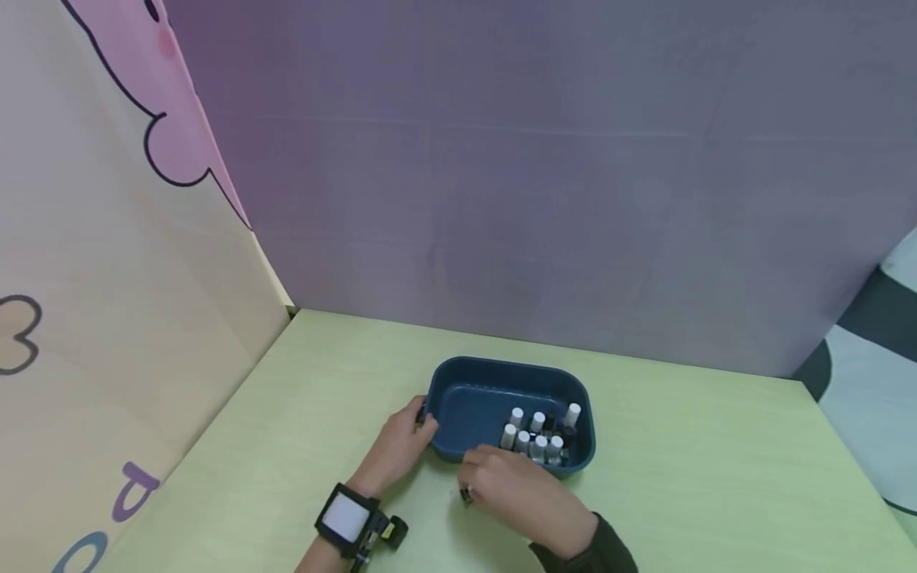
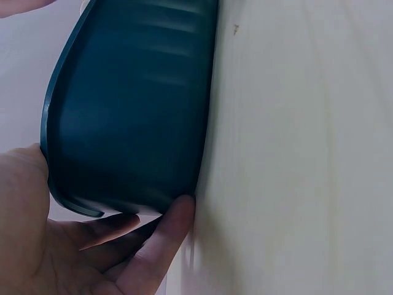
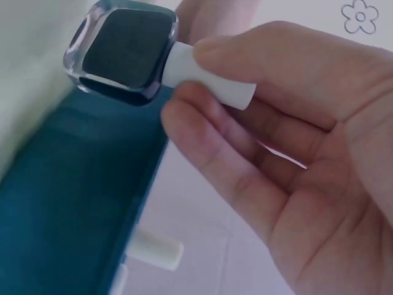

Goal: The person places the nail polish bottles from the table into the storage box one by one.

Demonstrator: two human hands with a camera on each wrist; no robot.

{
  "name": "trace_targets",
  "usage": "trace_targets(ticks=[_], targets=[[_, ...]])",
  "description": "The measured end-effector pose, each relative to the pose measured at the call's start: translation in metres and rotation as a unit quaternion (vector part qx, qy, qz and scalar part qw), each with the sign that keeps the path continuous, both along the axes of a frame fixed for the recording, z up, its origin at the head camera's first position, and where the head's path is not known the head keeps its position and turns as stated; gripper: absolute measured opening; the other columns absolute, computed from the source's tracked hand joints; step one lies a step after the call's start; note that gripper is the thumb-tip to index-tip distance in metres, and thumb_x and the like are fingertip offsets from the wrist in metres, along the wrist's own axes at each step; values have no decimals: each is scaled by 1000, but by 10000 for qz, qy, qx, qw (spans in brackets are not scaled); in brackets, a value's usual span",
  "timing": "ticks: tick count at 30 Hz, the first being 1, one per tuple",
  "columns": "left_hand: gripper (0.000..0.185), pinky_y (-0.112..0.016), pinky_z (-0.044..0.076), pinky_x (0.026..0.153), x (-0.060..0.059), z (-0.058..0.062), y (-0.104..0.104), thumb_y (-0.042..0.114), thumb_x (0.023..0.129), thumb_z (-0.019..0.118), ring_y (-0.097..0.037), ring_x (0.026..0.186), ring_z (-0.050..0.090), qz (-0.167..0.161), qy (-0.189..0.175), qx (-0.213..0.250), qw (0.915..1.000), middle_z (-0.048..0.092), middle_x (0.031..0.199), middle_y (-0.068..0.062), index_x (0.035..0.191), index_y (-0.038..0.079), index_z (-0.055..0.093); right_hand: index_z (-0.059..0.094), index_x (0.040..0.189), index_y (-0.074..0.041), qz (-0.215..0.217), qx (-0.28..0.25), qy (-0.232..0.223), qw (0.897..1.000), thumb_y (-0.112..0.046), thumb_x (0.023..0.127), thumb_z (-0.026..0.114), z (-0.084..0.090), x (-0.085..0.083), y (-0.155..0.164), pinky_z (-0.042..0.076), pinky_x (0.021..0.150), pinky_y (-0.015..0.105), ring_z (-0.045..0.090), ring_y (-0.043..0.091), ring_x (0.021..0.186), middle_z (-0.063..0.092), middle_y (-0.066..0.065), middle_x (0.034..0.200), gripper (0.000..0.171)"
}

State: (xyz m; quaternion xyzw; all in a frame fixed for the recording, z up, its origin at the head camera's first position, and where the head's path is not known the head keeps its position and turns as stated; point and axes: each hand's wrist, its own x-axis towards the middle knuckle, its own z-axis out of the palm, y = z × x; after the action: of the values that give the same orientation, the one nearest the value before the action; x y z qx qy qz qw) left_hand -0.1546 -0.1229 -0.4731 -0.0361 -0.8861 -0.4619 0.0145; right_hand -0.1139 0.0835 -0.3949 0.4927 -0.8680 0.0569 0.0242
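Observation:
A dark blue tray (image 1: 458, 398) sits on the pale green table and holds several small bottles with white caps (image 1: 539, 434) in its right half. My left hand (image 1: 401, 446) grips the tray's left end; the left wrist view shows the thumb by the rim and a finger (image 2: 175, 215) against the tray wall (image 2: 135, 104). At the tray's front edge, my right hand (image 1: 501, 481) pinches a small bottle (image 3: 123, 52) by its white cap (image 3: 209, 77). The bottle has a square, dark glass body and lies on its side above the tray (image 3: 73, 203).
The table (image 1: 716, 477) is walled by a grey-purple panel (image 1: 537, 199) behind and a pink and cream panel (image 1: 107, 278) on the left. A wrist camera (image 1: 351, 517) is strapped to my left arm. Another white cap (image 3: 156, 252) shows inside the tray.

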Motion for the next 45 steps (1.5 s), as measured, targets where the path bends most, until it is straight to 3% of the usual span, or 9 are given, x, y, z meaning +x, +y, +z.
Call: trace_targets(ticks=[9,20,30,35,45], targets=[[44,-28,42,60,-1,1,2,24,101,47,-13,72,52,-36,-70,38,10000,61,106,-9,139,2,50,75,93,-15,-87,-414,267,9987,-6,87,72,12,-3,14,48,69,12,58,2,84,67,-7,93,11],[45,-30,44,64,-2,0,1,24,101,47,-14,75,54,-2,-121,51,9999,62,107,-10,140,1,50,74,98,-13,-80,-734,241,9970,-8,90,70,20,-4,20,50,76,15,59,5,89,67,-6,99,10],[46,-29,43,60,-2,0,0,24,101,46,-14,72,52,-50,-167,168,9997,61,107,-10,141,1,49,75,98,-13,-119,-748,873,9933,-6,86,74,21,-7,23,52,80,18,62,8,92,68,-4,102,15],[46,-28,40,55,-2,-1,0,24,101,46,-13,66,50,-87,-163,184,9997,61,104,-10,142,3,48,76,97,-13,-256,-902,957,9910,-3,83,76,20,-10,25,52,80,17,64,8,93,67,-2,103,17],[46,-29,43,61,-2,0,0,24,101,46,-14,72,52,-61,-144,160,9997,61,107,-10,141,2,49,75,96,-11,-323,-1139,1006,9879,1,81,76,17,-15,26,52,76,16,62,10,92,64,0,102,19]])
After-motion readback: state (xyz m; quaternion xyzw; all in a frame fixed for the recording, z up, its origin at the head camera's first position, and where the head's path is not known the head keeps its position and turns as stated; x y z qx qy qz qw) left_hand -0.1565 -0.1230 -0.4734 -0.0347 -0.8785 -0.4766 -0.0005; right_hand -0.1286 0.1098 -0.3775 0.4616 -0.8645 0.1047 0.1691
